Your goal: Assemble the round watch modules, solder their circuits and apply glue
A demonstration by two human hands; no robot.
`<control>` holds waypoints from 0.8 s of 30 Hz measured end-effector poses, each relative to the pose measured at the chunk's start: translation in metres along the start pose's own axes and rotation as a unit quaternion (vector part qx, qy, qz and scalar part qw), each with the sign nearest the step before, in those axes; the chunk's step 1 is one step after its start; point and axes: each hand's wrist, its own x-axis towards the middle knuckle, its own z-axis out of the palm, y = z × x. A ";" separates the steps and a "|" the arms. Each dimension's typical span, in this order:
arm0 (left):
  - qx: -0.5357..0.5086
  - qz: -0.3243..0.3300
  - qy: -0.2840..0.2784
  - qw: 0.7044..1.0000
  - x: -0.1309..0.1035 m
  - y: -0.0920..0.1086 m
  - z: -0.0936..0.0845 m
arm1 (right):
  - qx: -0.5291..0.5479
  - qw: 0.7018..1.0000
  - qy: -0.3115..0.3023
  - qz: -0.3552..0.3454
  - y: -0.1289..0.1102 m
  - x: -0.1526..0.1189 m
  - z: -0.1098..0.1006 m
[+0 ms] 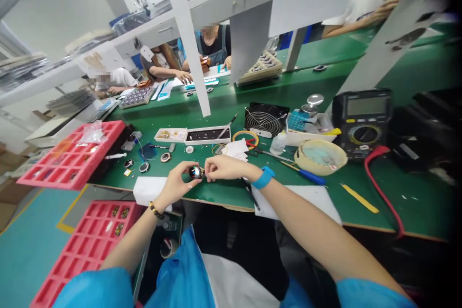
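Note:
Near the front edge of the green table (216, 194), my left hand (176, 183) holds a small round watch-like piece (195, 172) with a dark, shiny face between thumb and fingers. My right hand (220, 168) is pinched at the right side of that piece; what its fingertips grip is too small to make out. Beyond the hands lie a white parts box (171, 134), a box with a dark insert (207, 136) and a small white round cap (189, 149). More round pieces (144, 167) rest to the left of my left hand.
Red trays (77, 154) stand at the left. To the right are a black fan (266, 119), a cream bowl (320, 157), a blue-handled screwdriver (312, 176), a multimeter (364, 125) and a red cable (384, 192). People sit across the bench behind a white post (186, 33).

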 end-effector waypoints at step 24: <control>0.044 0.038 -0.094 0.994 -0.016 -0.028 -0.014 | -0.253 0.967 0.025 0.035 -0.010 0.003 0.015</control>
